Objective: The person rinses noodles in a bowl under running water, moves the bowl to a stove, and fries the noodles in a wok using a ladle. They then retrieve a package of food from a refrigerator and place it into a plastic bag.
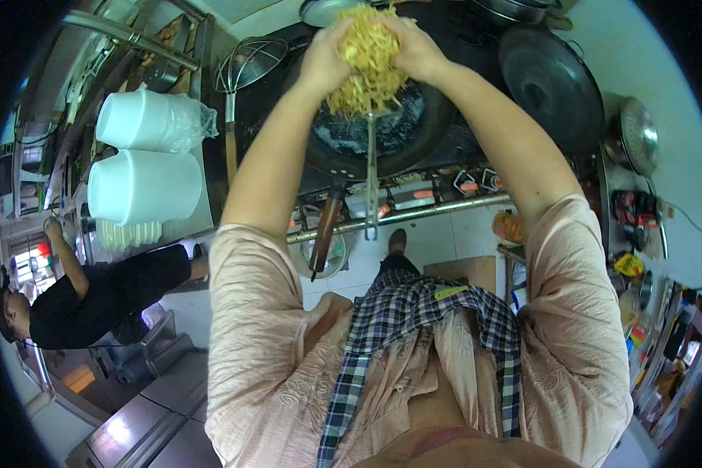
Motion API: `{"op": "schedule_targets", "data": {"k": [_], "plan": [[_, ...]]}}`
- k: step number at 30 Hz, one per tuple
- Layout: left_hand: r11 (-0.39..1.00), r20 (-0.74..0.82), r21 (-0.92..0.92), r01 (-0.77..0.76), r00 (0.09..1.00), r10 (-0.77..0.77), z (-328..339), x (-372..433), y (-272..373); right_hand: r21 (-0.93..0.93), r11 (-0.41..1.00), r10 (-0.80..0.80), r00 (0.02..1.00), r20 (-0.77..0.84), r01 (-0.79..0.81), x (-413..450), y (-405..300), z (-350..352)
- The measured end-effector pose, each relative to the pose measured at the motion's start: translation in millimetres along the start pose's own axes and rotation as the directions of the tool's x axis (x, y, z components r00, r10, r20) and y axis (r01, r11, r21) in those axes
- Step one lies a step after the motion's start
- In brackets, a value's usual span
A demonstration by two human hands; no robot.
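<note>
My left hand [323, 63] and my right hand [420, 51] are pressed around a large clump of pale yellow shreds [370, 47], perhaps noodles or shredded vegetable. Below the clump, a loose lower part hangs over or lies in the dark wok [322, 161]; I cannot tell which. Foamy, shiny liquid [412, 120] covers the wok's bottom. A metal utensil handle [372, 169] runs from the wok toward me, its head hidden under the shreds. The wok's brown wooden handle [326, 225] also points my way.
A wire strainer [257, 61] lies left of the wok, near stacked white containers [146, 187]. To the right stands another dark wok [550, 88]. A metal rail [427, 213] edges the black stove. A person in black [93, 298] is at the far left.
</note>
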State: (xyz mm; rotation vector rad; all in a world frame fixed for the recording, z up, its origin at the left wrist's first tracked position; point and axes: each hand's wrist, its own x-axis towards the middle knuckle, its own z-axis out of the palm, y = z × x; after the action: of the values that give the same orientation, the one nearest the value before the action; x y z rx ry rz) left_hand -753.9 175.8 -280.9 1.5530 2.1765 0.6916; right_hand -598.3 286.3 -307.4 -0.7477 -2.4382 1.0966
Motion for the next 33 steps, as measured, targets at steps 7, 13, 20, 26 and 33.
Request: {"op": "schedule_targets", "data": {"k": [7,13,20,26,33], "plan": [[0.787,0.159,0.453,0.419,0.831,-0.533,29.4,-33.1,-123.4,-0.26,0.936,0.33,0.843,0.424,-0.236,17.6,54.7,100.4],[0.842,0.324,0.469,0.267,0.835,-0.445,17.8,-44.3,-126.4,-0.424,0.895,0.362,0.782,0.507,-0.139,13.6,24.0,88.4],[0.938,0.3,0.275,0.211,0.908,-0.293,-18.4,-32.3,-79.4,-0.246,0.965,0.132,0.975,0.18,-0.086,7.4,-1.9,66.8],[0.876,0.249,0.443,0.191,0.912,-0.325,-37.6,-42.9,-55.7,-0.049,0.993,0.112,0.992,0.063,-0.109,-26.7,-18.9,52.3],[0.974,-0.194,-0.023,0.227,0.954,-0.227,-78.3,-10.9,-50.3,0.508,0.64,0.437,0.817,0.376,-0.576,-110.4,-28.5,0.0]]}}
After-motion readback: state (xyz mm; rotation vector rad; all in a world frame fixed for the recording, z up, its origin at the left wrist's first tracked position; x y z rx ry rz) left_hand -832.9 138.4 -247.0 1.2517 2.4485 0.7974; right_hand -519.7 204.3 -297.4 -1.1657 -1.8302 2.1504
